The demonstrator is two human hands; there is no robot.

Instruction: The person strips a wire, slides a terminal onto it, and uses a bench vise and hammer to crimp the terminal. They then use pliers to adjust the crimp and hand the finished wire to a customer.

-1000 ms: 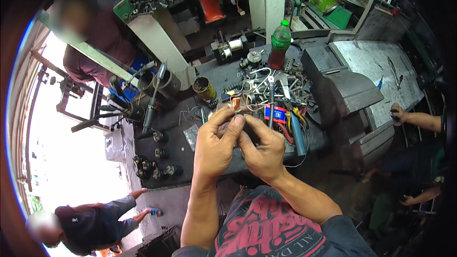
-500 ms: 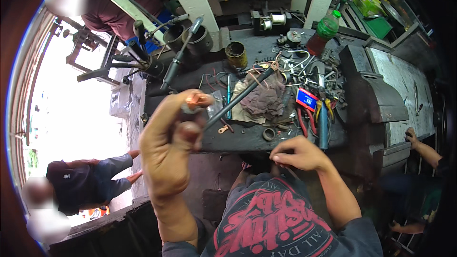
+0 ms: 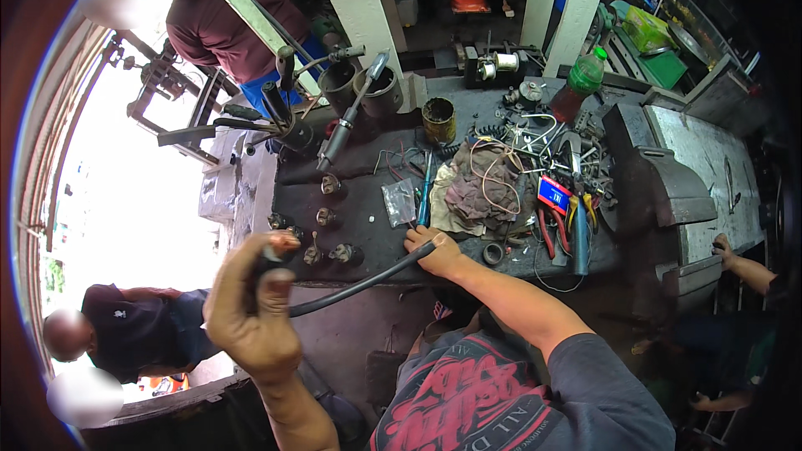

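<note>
My left hand (image 3: pixel 255 305) is raised at lower left, closed around a black cable (image 3: pixel 351 290) with a copper piece (image 3: pixel 282 241) at the held end. The cable arches rightward across to my right hand (image 3: pixel 430 252) at the bench's front edge. My right hand's fingers are curled at the lower end of a slim teal tool (image 3: pixel 426 188); what they hold is unclear. Beside it lie a small plastic bag (image 3: pixel 398 202) and crumpled rags (image 3: pixel 468 200). Several small metal parts (image 3: pixel 325 216) stand to the left on the dark bench.
Loose tools (image 3: pixel 568 167), red-handled pliers (image 3: pixel 547 232), a bottle (image 3: pixel 581 83) and a can (image 3: pixel 439 121) cover the bench. Metal cylinders with long tools (image 3: pixel 341 88) stand behind. One person (image 3: pixel 230 8) is at top left, another (image 3: pixel 125 334) lower left, and a co-worker's hand (image 3: pixel 723 249) rests at right.
My hands have separated from their joined position. My left hand has moved left and down with the cable; my right hand has risen from near my lap to the bench.
</note>
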